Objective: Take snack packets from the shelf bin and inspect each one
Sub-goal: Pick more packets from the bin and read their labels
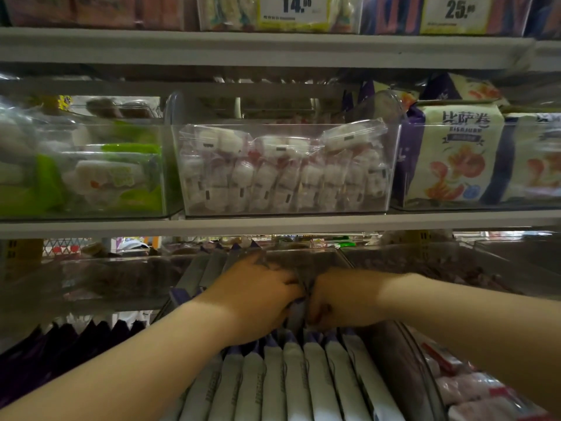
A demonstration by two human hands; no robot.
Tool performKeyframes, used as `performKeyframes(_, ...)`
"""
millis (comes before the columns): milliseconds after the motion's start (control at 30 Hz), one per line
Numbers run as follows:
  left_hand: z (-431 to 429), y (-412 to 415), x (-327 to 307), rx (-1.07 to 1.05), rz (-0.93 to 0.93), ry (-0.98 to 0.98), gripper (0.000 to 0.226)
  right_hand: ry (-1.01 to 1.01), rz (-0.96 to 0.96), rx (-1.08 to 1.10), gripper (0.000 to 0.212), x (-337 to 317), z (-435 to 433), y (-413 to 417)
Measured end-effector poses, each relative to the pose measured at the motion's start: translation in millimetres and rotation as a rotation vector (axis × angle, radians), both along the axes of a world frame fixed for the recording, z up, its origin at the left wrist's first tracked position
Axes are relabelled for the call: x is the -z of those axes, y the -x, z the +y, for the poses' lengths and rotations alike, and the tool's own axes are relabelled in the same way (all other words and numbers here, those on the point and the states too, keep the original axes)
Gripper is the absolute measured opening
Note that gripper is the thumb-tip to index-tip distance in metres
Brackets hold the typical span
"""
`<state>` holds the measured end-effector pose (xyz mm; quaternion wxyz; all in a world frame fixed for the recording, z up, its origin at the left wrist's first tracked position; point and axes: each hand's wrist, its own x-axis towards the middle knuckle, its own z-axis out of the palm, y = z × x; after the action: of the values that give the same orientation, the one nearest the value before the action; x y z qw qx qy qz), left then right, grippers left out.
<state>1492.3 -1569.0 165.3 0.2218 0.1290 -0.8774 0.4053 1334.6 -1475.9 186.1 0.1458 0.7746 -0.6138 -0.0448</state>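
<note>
Snack packets (315, 375), white with purple tops, stand on edge in a tight row that fills the front of the shelf bin (397, 357). Both hands have reached to the middle of the bin, behind that front row. The left hand (258, 299) and the right hand (343, 296) meet knuckle to knuckle there, with a single packet (299, 311) showing as a dark edge between them. The fingers (321, 319) of both hands are curled downward and seem to pinch that packet's top from either side; the fingertips are hidden among the packets, so how deep the hold goes cannot be told.

The step in hand looks like drawing this one packet out. It would go best with a straight upward lift, since the neighbours press close and a sideways pull would likely drag them along or topple the row. Holding the sealed top edge rather than the filled body should avoid crushing the contents. Once the packet is above the bin's rim, one hand can turn it so both faces and the seams can be seen.
</note>
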Motion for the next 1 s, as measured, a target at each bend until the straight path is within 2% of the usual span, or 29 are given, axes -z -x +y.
performKeyframes(133,-6,-5,-1,0.001,-0.089,0.052,0.036,-0.008,-0.037,-0.015,0.02,-1,-6,-1)
performKeyframes(233,-8,-10,1,0.063,-0.072,0.101,0.03,-0.1,-0.051,0.007,0.028,-4,-3,0)
performKeyframes(300,-14,-10,5,0.066,-0.071,0.066,0.03,-0.137,0.0,0.021,0.033,-3,-1,-3)
performKeyframes(500,-21,-5,7,-0.003,0.006,0.074,0.032,-0.037,0.134,0.03,0.021,12,-7,-13)
performKeyframes(600,-19,-7,6,0.001,0.007,0.074,0.032,0.07,0.114,0.005,0.019,11,-10,-11)
performKeyframes(767,-13,-11,3,0.041,-0.005,0.048,0.032,0.311,-0.126,0.027,0.02,-3,5,5)
performKeyframes(900,-11,-10,3,0.051,0.018,0.072,0.029,0.49,-0.208,0.021,0.017,-6,28,17)
performKeyframes(1000,-7,-8,4,-0.043,-0.033,0.062,0.035,0.605,-0.292,-0.053,0.014,1,51,22)
